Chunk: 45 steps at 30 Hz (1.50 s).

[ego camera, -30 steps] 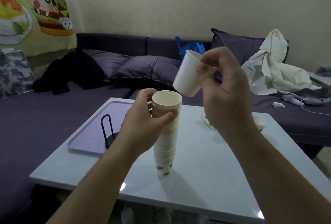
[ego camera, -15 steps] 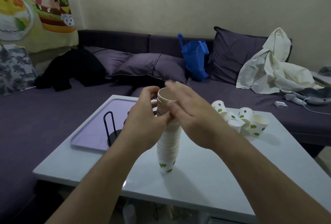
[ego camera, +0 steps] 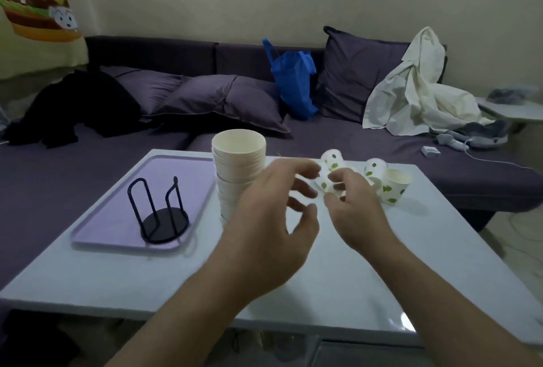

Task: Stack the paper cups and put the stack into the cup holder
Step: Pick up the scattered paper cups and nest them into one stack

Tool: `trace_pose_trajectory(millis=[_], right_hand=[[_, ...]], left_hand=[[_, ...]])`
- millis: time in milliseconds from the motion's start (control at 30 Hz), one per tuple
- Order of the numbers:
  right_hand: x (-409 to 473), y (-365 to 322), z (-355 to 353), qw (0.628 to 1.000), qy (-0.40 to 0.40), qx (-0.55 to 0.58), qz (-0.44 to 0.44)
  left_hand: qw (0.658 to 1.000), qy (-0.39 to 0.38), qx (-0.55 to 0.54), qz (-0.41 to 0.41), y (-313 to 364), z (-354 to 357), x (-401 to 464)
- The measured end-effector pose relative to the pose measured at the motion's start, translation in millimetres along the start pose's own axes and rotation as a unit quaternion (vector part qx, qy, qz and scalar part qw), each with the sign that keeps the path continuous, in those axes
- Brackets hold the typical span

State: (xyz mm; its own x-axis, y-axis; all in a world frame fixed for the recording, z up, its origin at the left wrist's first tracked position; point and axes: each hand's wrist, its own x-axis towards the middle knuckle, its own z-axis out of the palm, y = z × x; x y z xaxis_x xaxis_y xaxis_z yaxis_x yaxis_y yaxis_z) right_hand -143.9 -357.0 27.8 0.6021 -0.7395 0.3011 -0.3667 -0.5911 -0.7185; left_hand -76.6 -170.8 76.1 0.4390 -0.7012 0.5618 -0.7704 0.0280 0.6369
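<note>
Head view: the cup stack [ego camera: 237, 165] stands upright on the white table [ego camera: 147, 284], just right of the tray [ego camera: 123, 190] with the holder [ego camera: 160, 214]. Left hand [ego camera: 270, 219] hovers beside it, fingers spread, holding nothing. Right hand [ego camera: 357, 211] reaches the loose cups [ego camera: 393, 187] near the far edge; its grip I cannot tell.
</note>
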Motion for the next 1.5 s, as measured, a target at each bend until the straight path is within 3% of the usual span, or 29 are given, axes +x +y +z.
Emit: trace_pose_trajectory(millis=[133, 233, 367, 567, 733, 767, 833, 900, 967, 1033, 1133, 1200, 1333, 1500], right_hand=[[30, 60, 2, 0.993, -0.006, -0.099, 0.067], [58, 92, 5, 0.983, 0.004, -0.164, 0.080], [83, 120, 18, 0.958, -0.048, -0.270, 0.087], [91, 123, 21, 0.946, -0.035, -0.316, 0.062], [75, 108, -4, 0.959, -0.107, -0.242, 0.105], [71, 103, -12, 0.967, -0.119, -0.200, 0.105], [61, 91, -27, 0.978, -0.172, -0.006, 0.117], [46, 76, -37, 0.931, -0.273, 0.203, 0.129], [31, 63, -42, 0.890, -0.353, 0.257, 0.130], [28, 63, -36, 0.911, -0.330, 0.206, 0.137], [48, 81, -23, 0.978, -0.142, 0.069, 0.139], [71, 94, -17, 0.989, -0.071, -0.072, 0.106], [122, 106, -2, 0.958, -0.100, -0.257, 0.073], [165, 109, 18, 0.925, -0.152, -0.339, 0.084]], left_hand=[[0.982, -0.109, -0.012, -0.153, -48, 65, 0], [0.980, -0.122, 0.001, -0.155, -81, 95, -3], [0.978, -0.129, 0.003, -0.161, -99, 112, -3], [0.967, -0.150, -0.015, -0.208, -100, 119, 5], [0.959, -0.138, -0.054, -0.243, -91, 117, 4], [0.955, -0.132, -0.069, -0.256, -88, 117, 5], [0.949, -0.123, -0.105, -0.271, -83, 116, 4], [0.932, -0.129, -0.171, -0.291, -77, 113, 3], [0.910, -0.123, -0.253, -0.306, -72, 109, 2], [0.914, -0.106, -0.254, -0.299, -68, 106, -1], [0.935, -0.095, -0.192, -0.281, -67, 105, -2], [0.941, -0.089, -0.172, -0.277, -69, 106, -3], [0.953, -0.096, -0.126, -0.259, -80, 111, -7], [0.954, -0.102, -0.109, -0.260, -92, 116, -7]])
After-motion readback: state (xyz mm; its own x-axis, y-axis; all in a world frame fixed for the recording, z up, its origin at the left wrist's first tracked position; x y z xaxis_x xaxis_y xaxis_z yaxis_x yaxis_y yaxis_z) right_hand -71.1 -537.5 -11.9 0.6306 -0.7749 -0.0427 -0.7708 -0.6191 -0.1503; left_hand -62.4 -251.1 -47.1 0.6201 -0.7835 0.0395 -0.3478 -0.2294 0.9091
